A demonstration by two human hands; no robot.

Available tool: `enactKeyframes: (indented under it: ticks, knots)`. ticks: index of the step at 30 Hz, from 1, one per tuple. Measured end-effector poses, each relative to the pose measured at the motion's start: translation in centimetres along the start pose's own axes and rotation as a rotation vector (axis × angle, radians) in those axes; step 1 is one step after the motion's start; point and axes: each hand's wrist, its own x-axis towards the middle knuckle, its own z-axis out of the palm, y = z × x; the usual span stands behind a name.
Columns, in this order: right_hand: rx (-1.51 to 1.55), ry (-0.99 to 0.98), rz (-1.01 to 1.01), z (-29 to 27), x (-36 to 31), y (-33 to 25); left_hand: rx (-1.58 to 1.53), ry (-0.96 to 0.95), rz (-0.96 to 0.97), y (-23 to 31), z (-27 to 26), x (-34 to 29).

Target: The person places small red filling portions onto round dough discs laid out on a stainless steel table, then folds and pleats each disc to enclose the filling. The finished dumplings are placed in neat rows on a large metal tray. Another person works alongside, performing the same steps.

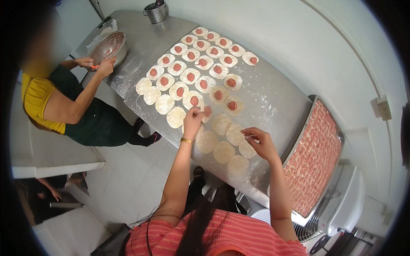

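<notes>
Dough rounds point(224, 152): bare ones between my hands and left of them; pink-topped ones point(190, 77) mostly beyond.
Left hand point(194, 117): fingertips narrowed together at a topped round; I cannot tell whether they grip it.
Right hand point(260, 143): fingers curled over a bare round, hold unclear to me.
Tray point(341, 137): right of my right hand, packed with pink pieces point(314, 158).

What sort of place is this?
Likely a commercial food-preparation kitchen: the long grey metal worktable holds rows of round pale dough wrappers, many topped with pink filling, and a large rectangular metal tray stands alongside.
</notes>
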Motion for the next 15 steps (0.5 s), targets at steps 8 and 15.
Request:
enactKeyframes:
  ticks: [8, 15]
  knots:
    - [0.947, 0.474, 0.397, 7.4, -1.1, 1.9, -0.834, -0.665, -0.367, 3.7, 0.8, -4.8]
    - [0.963, 0.796, 0.423, 10.0, -11.8, 3.0, -0.462, -0.873, -0.489, 4.1, 3.7, -13.1]
